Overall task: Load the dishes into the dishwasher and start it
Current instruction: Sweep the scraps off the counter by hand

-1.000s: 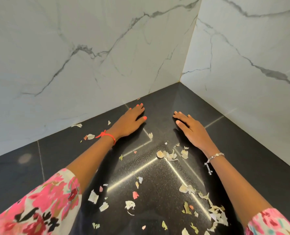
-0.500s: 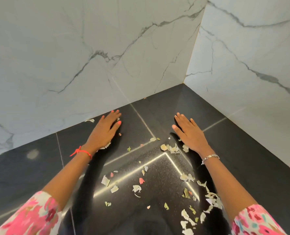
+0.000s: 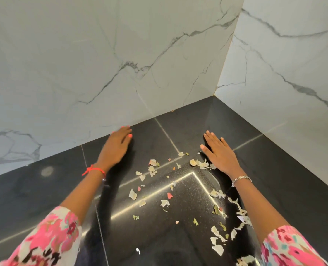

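Fingers (image 3: 125, 132) of both hands lie straight and close together, holding nothing. The blurred left hand (image 3: 115, 149) is flat on the glossy, speckled black tabletop (image 3: 44, 198), left of the wall corner (image 3: 215, 94). The right hand (image 3: 221, 154) is flat nearer that corner. Thin, curled, papery flakes (image 3: 194, 162), pale with a few pink, lie scattered further from the corner. The walls (image 3: 101, 64) are smooth white marble with grey veins. Where the dishes and dishwasher are cannot be told.
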`<move>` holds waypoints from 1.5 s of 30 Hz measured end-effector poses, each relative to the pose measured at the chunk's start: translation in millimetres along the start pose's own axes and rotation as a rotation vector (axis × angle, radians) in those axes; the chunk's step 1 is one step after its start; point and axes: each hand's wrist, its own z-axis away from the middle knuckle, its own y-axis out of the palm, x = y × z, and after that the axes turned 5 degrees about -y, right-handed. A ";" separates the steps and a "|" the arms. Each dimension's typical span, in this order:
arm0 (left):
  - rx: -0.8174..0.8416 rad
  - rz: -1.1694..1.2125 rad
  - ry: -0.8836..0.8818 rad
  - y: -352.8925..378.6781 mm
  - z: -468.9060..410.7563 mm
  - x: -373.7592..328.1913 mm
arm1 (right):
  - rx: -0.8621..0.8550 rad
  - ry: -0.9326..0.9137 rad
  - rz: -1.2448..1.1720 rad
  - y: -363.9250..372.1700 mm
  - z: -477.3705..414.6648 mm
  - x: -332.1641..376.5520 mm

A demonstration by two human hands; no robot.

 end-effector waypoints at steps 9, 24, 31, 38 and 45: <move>0.173 -0.232 -0.058 13.6 27.6 -1.4 | 0.010 0.009 0.032 1.5 0.5 0.0; 0.142 -0.192 -0.080 51.8 114.3 -55.1 | 0.041 -0.061 -0.070 -0.9 34.6 22.4; 0.254 0.116 -0.002 91.2 140.1 -127.4 | 0.095 -0.187 -0.324 -0.3 63.2 43.2; -0.008 0.571 -0.130 60.3 134.2 -125.6 | 0.026 -0.076 -0.639 -9.1 45.3 50.2; -0.042 0.610 -0.241 44.4 138.4 -94.6 | 0.111 -0.299 -0.242 15.6 31.0 82.1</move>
